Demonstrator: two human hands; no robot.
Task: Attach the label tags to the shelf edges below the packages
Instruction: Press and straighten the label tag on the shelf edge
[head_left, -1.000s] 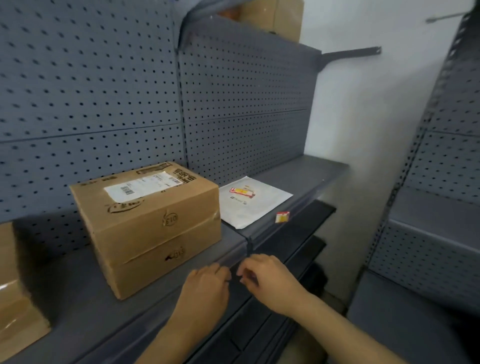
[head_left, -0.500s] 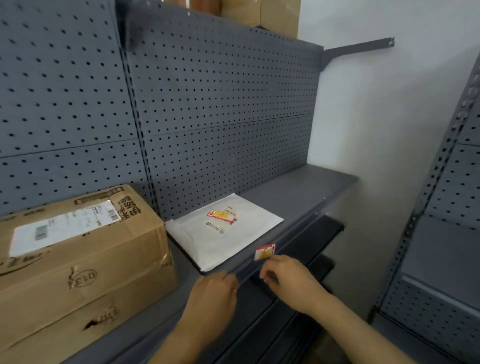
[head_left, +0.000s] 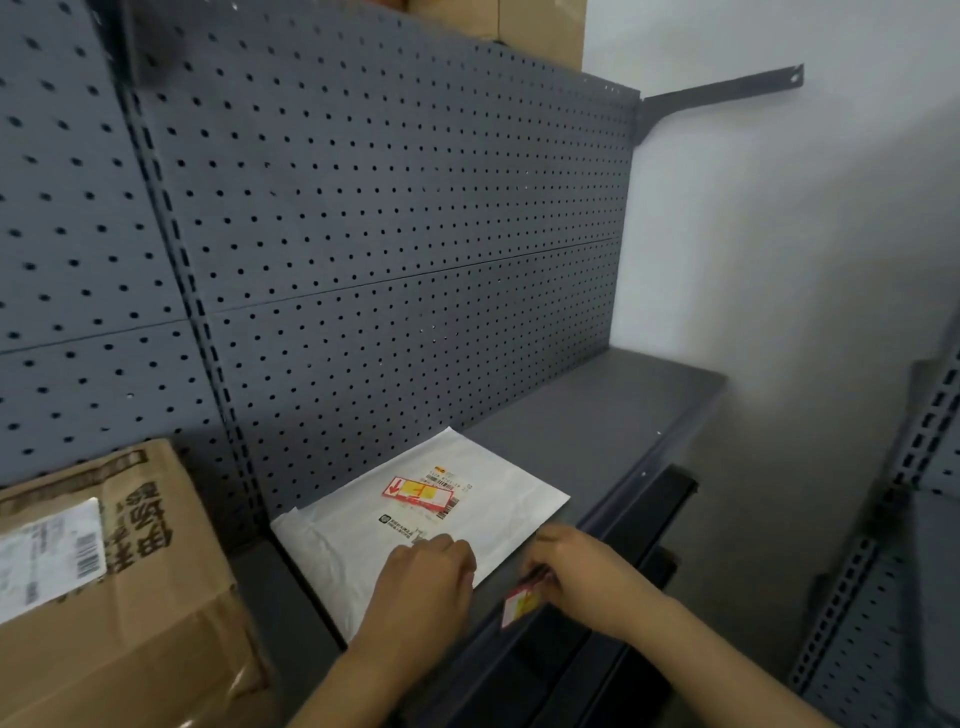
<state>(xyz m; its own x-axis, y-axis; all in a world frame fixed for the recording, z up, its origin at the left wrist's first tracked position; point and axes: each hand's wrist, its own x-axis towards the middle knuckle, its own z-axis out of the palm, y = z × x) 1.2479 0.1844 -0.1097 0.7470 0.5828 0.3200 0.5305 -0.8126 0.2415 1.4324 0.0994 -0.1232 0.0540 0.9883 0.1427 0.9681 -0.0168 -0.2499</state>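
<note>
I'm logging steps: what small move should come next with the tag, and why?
Probably press the small red-and-yellow label tag flat onto the grey shelf edge: the right hand holds it at the edge, just below the white flat mailer.

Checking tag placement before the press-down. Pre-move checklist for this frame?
1. Label tag held: ok, right hand pinches its top end.
2. Tag below a package: ok, at the shelf edge in front of the white mailer.
3. Tag seated on the edge: cannot tell, blurred.
4. Left hand clear of tag: ok, over the mailer, apart from it.
5. Left hand free: cannot tell, fingers curled under.
</note>
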